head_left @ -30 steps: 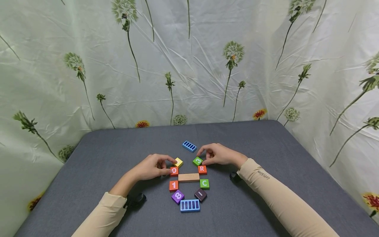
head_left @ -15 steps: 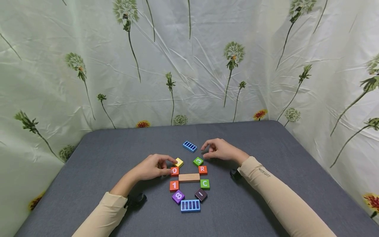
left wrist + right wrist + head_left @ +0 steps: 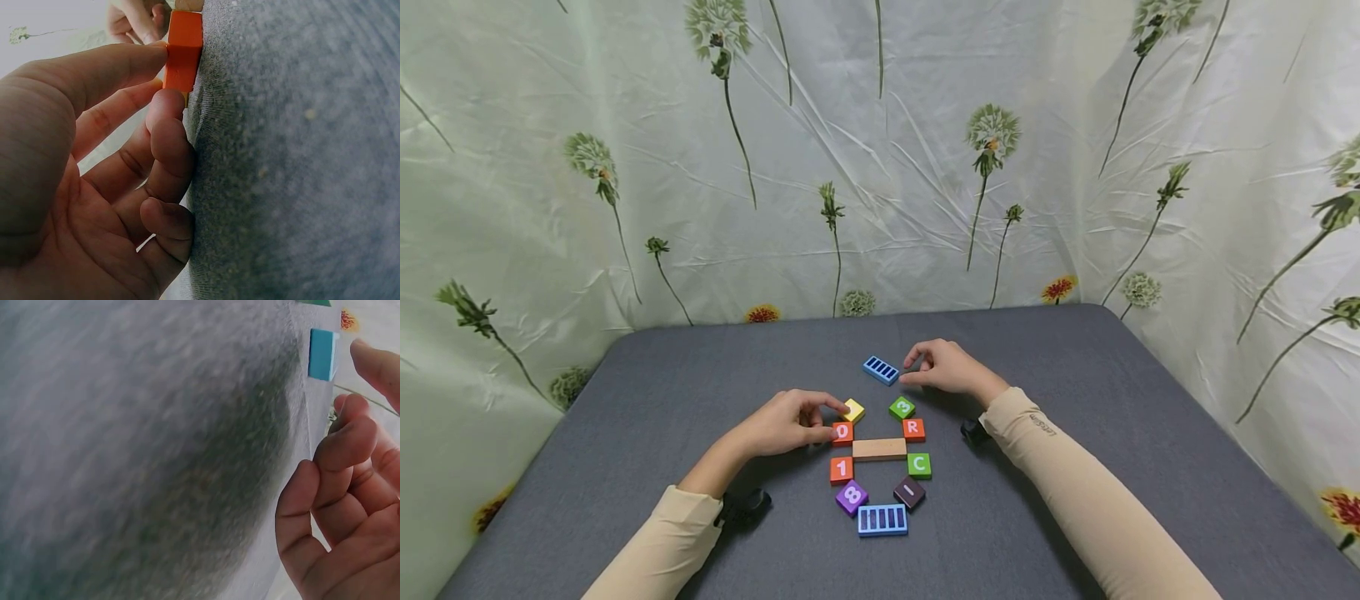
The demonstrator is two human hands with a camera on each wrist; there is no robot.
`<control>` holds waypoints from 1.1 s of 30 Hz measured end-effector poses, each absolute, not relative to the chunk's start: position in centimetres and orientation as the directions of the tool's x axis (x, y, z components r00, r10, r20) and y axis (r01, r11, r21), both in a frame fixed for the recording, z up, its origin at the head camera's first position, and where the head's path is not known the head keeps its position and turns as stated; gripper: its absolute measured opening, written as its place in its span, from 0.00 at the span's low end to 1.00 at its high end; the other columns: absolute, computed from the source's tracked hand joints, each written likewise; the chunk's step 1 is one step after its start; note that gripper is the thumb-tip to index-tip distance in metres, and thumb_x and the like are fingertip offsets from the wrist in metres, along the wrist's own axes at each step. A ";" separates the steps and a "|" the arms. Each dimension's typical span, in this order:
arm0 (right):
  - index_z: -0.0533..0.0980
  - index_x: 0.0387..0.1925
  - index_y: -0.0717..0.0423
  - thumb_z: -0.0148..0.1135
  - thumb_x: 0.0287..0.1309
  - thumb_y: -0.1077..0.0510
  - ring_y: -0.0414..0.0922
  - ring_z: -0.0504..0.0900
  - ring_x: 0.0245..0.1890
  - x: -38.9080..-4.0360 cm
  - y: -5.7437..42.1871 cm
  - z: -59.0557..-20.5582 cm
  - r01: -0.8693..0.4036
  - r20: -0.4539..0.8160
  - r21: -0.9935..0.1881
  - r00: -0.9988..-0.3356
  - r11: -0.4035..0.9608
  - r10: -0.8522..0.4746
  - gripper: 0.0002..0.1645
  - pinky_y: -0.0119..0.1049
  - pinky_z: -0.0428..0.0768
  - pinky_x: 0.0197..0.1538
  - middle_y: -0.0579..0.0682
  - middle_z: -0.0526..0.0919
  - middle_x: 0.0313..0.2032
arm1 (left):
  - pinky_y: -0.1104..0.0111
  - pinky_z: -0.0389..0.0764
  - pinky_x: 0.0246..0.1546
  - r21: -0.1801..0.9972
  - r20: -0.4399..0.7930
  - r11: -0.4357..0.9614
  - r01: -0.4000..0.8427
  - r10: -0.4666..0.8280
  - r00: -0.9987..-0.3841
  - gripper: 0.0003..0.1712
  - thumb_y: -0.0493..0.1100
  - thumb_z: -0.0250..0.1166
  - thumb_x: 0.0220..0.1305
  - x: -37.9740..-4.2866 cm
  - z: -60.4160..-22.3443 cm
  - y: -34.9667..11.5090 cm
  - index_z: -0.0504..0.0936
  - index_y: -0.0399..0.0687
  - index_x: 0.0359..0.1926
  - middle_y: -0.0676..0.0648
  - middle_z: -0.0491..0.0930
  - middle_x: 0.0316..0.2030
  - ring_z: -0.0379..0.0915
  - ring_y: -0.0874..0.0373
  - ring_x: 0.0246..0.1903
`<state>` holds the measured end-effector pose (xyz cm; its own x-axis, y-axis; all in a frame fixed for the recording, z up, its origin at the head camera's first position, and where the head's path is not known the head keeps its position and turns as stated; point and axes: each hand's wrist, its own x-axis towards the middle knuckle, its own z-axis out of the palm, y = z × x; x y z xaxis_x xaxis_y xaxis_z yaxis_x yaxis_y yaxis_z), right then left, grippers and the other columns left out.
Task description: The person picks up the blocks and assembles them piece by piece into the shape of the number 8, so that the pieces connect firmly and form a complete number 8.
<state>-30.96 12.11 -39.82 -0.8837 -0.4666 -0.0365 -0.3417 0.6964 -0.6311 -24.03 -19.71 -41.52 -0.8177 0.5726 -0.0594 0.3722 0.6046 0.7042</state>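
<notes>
On the left in the head view, my left hand [image 3: 786, 421] rests its thumb against the orange 0 block [image 3: 842, 433]. Its index fingertip touches the yellow block [image 3: 853, 411] just beyond. The left wrist view has the thumb and fingertips right at the side of the orange block [image 3: 185, 47], other fingers loosely bent. My right hand [image 3: 951, 367], empty, hovers just right of the far blue barred block [image 3: 881, 370], thumb and index apart. In the right wrist view that blue block [image 3: 322, 355] lies beyond the fingertips.
A ring of blocks lies on the grey table [image 3: 715, 358]: green 3 [image 3: 902, 407], red R [image 3: 913, 430], green C [image 3: 919, 466], dark block [image 3: 909, 493], purple 8 [image 3: 852, 497], orange 1 [image 3: 841, 471], a near blue barred block [image 3: 882, 521]. A wooden plank [image 3: 879, 450] spans its middle.
My right hand has let go of the green 3 block and moved away and farther back, up to the far blue barred block. The left hand has stayed in place.
</notes>
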 end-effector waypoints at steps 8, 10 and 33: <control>0.85 0.49 0.57 0.76 0.66 0.48 0.38 0.71 0.24 -31.3 10.8 -39.7 -0.328 -0.042 -0.605 -0.897 0.725 -0.441 0.19 0.31 0.70 0.32 0.45 0.78 0.26 | 0.71 0.71 0.26 0.707 -0.065 0.604 0.367 0.572 -0.817 0.19 0.43 0.72 0.72 -24.1 -41.5 -19.7 0.86 0.52 0.62 0.55 0.79 0.29 0.70 0.62 0.26; 0.85 0.48 0.57 0.76 0.65 0.48 0.38 0.71 0.24 -31.4 10.5 -39.6 -0.335 -0.044 -0.597 -0.894 0.729 -0.446 0.20 0.31 0.70 0.32 0.45 0.78 0.26 | 0.71 0.71 0.27 0.706 -0.066 0.607 0.366 0.571 -0.818 0.19 0.43 0.72 0.72 -24.2 -41.4 -19.7 0.86 0.52 0.62 0.54 0.79 0.29 0.70 0.62 0.26; 0.84 0.45 0.54 0.80 0.60 0.44 0.41 0.75 0.30 -31.4 9.0 -39.9 -0.235 -0.111 -0.528 -0.934 0.816 -0.340 0.22 0.31 0.72 0.34 0.48 0.81 0.32 | 0.71 0.69 0.26 0.712 -0.069 0.606 0.354 0.564 -0.823 0.19 0.44 0.73 0.71 -24.2 -41.7 -19.7 0.86 0.53 0.61 0.54 0.78 0.29 0.69 0.62 0.26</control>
<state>-31.38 9.00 -39.87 -0.9337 -0.3404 -0.1110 -0.2349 0.8164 -0.5276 -24.16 -19.71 -41.67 -0.8232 0.5635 -0.0695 0.3544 0.6056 0.7125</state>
